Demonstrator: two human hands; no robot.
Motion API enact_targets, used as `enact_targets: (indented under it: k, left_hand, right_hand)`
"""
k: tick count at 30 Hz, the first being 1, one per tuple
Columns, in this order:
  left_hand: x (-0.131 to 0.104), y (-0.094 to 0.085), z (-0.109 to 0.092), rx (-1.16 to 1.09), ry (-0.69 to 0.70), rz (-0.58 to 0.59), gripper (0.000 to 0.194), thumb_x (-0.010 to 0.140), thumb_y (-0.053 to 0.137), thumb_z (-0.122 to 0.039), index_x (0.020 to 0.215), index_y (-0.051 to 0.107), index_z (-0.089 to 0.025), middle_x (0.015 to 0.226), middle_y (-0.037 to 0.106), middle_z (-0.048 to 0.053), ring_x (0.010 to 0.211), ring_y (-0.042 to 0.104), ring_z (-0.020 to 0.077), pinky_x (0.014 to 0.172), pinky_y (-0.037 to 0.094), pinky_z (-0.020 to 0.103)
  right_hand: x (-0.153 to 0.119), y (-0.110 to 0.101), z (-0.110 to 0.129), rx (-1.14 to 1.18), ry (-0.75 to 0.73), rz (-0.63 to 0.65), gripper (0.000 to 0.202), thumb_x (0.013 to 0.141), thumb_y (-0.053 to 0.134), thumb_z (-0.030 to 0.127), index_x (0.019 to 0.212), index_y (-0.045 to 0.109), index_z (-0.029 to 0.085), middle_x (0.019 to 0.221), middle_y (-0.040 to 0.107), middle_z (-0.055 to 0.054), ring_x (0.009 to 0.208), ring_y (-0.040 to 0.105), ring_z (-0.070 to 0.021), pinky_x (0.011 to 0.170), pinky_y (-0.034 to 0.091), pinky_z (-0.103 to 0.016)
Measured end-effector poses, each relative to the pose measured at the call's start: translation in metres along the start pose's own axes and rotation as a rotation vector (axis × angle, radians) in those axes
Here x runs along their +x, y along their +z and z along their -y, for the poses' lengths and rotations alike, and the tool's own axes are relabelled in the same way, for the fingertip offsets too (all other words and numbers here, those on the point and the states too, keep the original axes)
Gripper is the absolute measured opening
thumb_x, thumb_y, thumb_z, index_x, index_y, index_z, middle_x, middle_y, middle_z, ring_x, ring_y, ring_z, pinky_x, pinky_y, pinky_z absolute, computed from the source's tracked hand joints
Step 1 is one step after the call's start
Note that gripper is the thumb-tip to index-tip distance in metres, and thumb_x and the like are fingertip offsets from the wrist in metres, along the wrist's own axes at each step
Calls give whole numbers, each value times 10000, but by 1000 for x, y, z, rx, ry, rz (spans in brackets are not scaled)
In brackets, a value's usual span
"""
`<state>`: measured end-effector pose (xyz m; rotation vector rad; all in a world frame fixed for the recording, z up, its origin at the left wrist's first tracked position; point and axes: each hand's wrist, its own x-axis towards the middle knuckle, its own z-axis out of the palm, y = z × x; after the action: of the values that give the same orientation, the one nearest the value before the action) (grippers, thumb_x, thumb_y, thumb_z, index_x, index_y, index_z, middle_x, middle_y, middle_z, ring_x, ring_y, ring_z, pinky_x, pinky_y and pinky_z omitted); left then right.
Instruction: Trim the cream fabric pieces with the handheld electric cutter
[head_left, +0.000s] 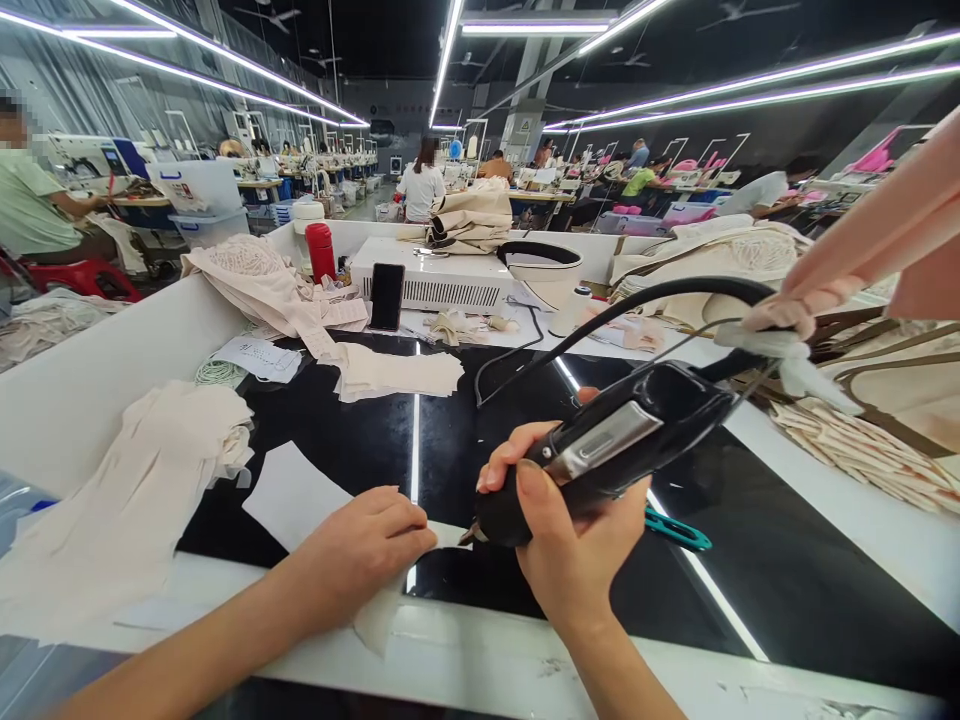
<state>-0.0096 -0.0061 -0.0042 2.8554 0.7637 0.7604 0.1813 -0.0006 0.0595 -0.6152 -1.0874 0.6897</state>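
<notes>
My right hand (574, 540) is wrapped round a black corded electric hand tool (615, 440) with a silver panel on its side. Its small metal tip (472, 535) points left, at the end of a narrow strip of a cream fabric piece (379, 615). With closed fingers, my left hand (367, 550) grips this fabric, part of which hangs over the front edge of the black tabletop (480, 480). Beyond my left wrist lies a white curved sheet (296, 490). A teal-handled tool (677, 528) rests behind my right hand, partly hidden.
Cut fabric pieces are heaped (142, 490) at the left, with another stack (397, 370) farther back. A phone (388, 297) leans against a white box (427, 280), near a red bottle (320, 252). The tool's cable (637, 295) arches rightward near pink cloth (885, 220). Fabric bundles (870, 450) line the right.
</notes>
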Motion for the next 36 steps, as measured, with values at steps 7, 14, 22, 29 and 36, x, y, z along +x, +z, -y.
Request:
enact_targets:
  k: [7, 14, 22, 29, 36]
  left_hand:
    - [-1, -4, -4, 91, 20, -6, 309, 981, 447, 20, 1198, 610, -128, 1086, 677, 84, 1011, 667, 213, 1003, 593, 396]
    - [-14, -3, -29, 357, -164, -72, 497, 834, 345, 121, 1252, 548, -58, 1128, 675, 157, 1011, 710, 260, 856, 659, 375]
    - [-15, 0, -34, 326, -215, -80, 481, 835, 369, 126, 1235, 532, -87, 1079, 699, 115, 948, 724, 235, 837, 663, 351]
    - [-11, -5, -31, 253, -208, -73, 408, 868, 399, 124, 1158, 542, -125, 1024, 697, 75, 903, 705, 211, 829, 651, 332]
    - [-17, -4, -28, 245, -181, -57, 321, 955, 424, 62, 1178, 558, -127, 1041, 707, 79, 926, 714, 201, 827, 639, 309]
  right_hand:
    - [0, 4, 2, -36, -6, 3, 369, 853, 709, 114, 1117, 541, 309, 807, 686, 74, 526, 642, -108, 492, 567, -251]
    - [-5, 6, 10, -97, -35, -28, 354, 823, 747, 106, 1031, 514, 275, 795, 680, 64, 540, 638, -110, 519, 589, -264]
    - [-12, 5, 15, -125, -98, -28, 395, 805, 750, 63, 1066, 532, 265, 791, 697, 59, 537, 651, -120, 508, 586, -259]
    - [-16, 4, 17, -86, -90, -31, 423, 791, 757, 44, 1081, 548, 271, 811, 716, 60, 540, 655, -121, 514, 586, -256]
    - [-20, 7, 20, -92, -69, -55, 426, 794, 762, 52, 1096, 558, 273, 803, 713, 46, 546, 655, -137, 477, 568, -259]
